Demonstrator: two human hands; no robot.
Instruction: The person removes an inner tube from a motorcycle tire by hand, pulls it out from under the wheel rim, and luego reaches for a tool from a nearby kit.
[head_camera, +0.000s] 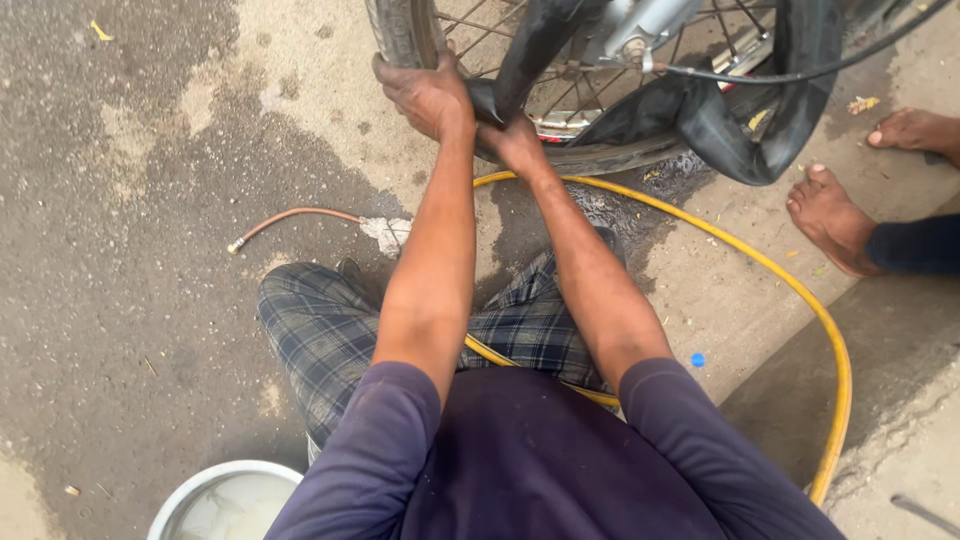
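1. nearest the camera: a dark purple shirt (540, 470) fills the bottom of the view, with checked trousers (330, 340) over bent knees just beyond it.
2. left hand (428, 95): closed over the edge of the tyre (405, 30) at the wheel's lower left, fingers curled over the tread, thumb side towards the rim.
3. right hand (515, 145): just beside the left, lower and to the right, gripping the black inner tube (730, 120) where it leaves the tyre; the fingers are partly hidden, so how tightly they close cannot be told exactly.
4. inner tube: limp and pulled out of the tyre; one length runs up across the spokes, a larger loop hangs to the right and sags to the ground.
5. wheel: spoked rim (560, 120), standing upright on wet ground; the hub and a black cable (800, 72) sit at the top of the view.
6. yellow hose (800, 300): curves from under the wheel, out to the right, then back down past the person's right side; another stretch passes across the lap.
7. thin brown hose (290, 215) with a metal end lies on the ground to the left, well apart from the hands.
8. white bowl (200, 490) holding cloudy water stands at the bottom left, beside the left knee.
9. another person's bare feet (830, 215) stand at the right, near the hanging loop of tube.
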